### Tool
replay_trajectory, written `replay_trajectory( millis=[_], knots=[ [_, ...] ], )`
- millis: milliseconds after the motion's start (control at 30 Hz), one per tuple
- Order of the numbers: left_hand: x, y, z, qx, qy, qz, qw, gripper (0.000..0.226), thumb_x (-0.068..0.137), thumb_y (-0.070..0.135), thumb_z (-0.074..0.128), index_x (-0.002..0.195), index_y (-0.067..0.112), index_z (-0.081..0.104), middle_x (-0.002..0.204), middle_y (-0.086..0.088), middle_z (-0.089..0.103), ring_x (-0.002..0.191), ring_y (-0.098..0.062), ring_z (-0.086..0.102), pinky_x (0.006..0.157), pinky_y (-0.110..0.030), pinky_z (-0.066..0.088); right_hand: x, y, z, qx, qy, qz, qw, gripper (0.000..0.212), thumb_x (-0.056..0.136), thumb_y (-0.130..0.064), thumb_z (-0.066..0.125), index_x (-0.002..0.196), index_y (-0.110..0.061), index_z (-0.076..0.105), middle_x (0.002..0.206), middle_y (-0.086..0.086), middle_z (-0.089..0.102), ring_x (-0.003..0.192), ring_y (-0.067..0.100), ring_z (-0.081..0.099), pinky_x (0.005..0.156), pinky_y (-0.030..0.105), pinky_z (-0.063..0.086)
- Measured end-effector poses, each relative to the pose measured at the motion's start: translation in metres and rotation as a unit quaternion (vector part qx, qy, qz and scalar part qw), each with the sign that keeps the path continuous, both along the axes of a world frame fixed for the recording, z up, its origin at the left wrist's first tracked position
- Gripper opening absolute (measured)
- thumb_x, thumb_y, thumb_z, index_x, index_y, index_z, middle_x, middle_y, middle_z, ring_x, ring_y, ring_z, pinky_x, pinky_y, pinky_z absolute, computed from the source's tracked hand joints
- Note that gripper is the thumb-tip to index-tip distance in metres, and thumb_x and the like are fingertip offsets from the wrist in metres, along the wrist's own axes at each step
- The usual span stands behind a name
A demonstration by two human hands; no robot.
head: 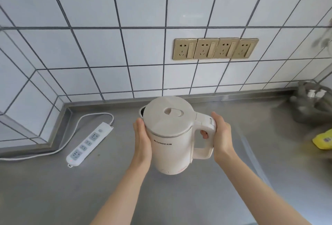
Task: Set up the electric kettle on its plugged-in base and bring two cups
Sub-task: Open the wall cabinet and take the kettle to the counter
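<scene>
A cream electric kettle (170, 134) with its lid closed is held between both hands over the steel counter (116, 188). My right hand (221, 134) grips the kettle's handle, fingers curled through it. Against the kettle's left side lies my left hand (142, 138), flat with straight fingers. The kettle tilts slightly, spout toward the back left. No kettle base and no cups are in view.
A white power strip (88, 143) lies on the counter to the left, its cable running off the left edge. Several gold wall sockets (214, 48) sit on the tiled wall behind. A yellow packet (323, 141) and a grey holder with bottles (312, 102) are at the right.
</scene>
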State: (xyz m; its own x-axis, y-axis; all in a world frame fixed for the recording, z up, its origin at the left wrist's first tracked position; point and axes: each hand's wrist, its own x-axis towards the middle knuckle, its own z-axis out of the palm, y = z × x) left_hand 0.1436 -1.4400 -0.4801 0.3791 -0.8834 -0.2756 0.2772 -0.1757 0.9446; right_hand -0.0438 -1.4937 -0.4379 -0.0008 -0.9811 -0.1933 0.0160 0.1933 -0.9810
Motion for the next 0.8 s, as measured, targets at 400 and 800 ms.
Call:
replay_trajectory(
  millis=[400, 800],
  knots=[
    [-0.091, -0.082, -0.032, 0.005, -0.008, 0.023, 1.000, 0.056, 0.065, 0.077, 0.034, 0.093, 0.028, 0.037, 0.100, 0.012, 0.045, 0.085, 0.014, 0.049, 0.073, -0.017, 0.036, -0.079, -0.094, -0.055, -0.024, -0.048, -0.061, 0.997, 0.033, 0.079, -0.028, 0.047, 0.051, -0.015, 0.035, 0.041, 0.000, 0.033, 0.040, 0.017, 0.031, 0.042, 0.020, 0.026],
    [-0.123, -0.116, -0.065, -0.031, -0.024, 0.028, 0.999, 0.032, 0.084, 0.054, 0.035, 0.091, 0.023, 0.034, 0.098, 0.006, 0.043, 0.072, 0.020, 0.049, 0.061, 0.001, 0.039, -0.107, -0.128, -0.084, -0.015, -0.079, -0.094, 0.992, 0.030, 0.074, -0.024, 0.045, 0.048, -0.014, 0.033, 0.041, -0.003, 0.031, 0.039, 0.016, 0.029, 0.039, 0.017, 0.024]
  ],
)
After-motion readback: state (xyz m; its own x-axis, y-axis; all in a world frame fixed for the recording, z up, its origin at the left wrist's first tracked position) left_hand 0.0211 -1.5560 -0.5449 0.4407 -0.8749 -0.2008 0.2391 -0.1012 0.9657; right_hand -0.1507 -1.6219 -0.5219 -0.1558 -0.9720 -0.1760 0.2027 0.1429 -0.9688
